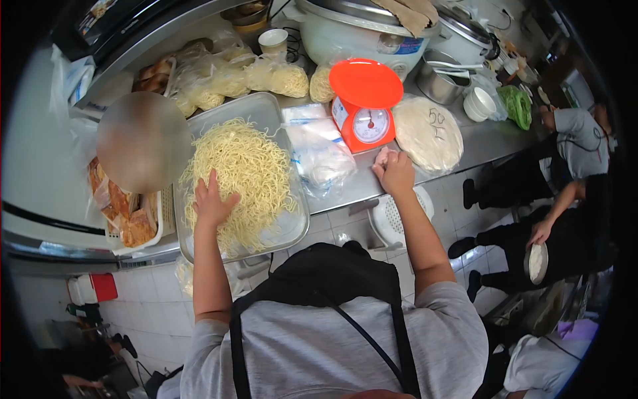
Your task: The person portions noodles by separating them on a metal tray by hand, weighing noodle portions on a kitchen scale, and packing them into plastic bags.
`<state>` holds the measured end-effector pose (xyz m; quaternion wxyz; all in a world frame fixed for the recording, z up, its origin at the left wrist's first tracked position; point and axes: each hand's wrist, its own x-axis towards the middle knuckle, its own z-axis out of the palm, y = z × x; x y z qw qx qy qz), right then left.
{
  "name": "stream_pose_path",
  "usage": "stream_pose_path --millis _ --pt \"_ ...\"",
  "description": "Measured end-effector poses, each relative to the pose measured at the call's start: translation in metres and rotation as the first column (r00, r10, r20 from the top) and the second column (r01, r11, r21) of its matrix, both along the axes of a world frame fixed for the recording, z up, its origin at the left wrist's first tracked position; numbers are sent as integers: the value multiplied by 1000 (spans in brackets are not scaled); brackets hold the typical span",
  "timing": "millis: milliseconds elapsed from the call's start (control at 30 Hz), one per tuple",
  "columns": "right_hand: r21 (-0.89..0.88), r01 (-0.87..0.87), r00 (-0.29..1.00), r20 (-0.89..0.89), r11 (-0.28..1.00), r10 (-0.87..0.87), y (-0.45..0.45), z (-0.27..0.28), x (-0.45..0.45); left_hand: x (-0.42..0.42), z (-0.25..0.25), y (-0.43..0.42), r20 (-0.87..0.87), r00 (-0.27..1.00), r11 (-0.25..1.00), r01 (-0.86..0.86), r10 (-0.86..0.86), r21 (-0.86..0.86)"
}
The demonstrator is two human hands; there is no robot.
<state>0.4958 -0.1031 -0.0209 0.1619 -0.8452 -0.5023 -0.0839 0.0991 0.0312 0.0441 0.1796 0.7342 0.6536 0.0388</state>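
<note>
A loose heap of thin yellow noodles [249, 166] lies in a shallow metal tray [300, 223]. My left hand [216, 203] rests on the near left side of the heap, fingers spread, gripping nothing. By the counter's front edge, my right hand [397, 174] has its fingers curled over a small pink crumpled piece [383, 157], possibly a cloth; its kind is unclear. Just beyond that hand stands a red-orange dial scale [365, 100] with a bare top pan. Clear plastic bags [322, 156] lie between tray and scale.
Bagged noodles [289, 80] line the back. A wrapped round stack [428, 133] marked "50" sits right of the scale, near a metal pot [442, 76] and a large cooker [362, 40]. Left is a basket of browned meat [136, 223]. Co-workers stand at right, one holding a bowl [536, 263].
</note>
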Motion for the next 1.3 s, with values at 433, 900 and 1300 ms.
stream_pose_path --millis 433,900,1300 --pt "136 -617 715 -313 775 625 14 80 -48 154 29 -46 214 852 830 358 -477 428" --pt "230 -573 788 -107 786 606 13 76 -25 195 16 -23 423 749 834 309 -510 458" --pt "-175 -477 853 -331 862 405 93 20 -85 203 -20 -36 425 742 783 211 -518 585"
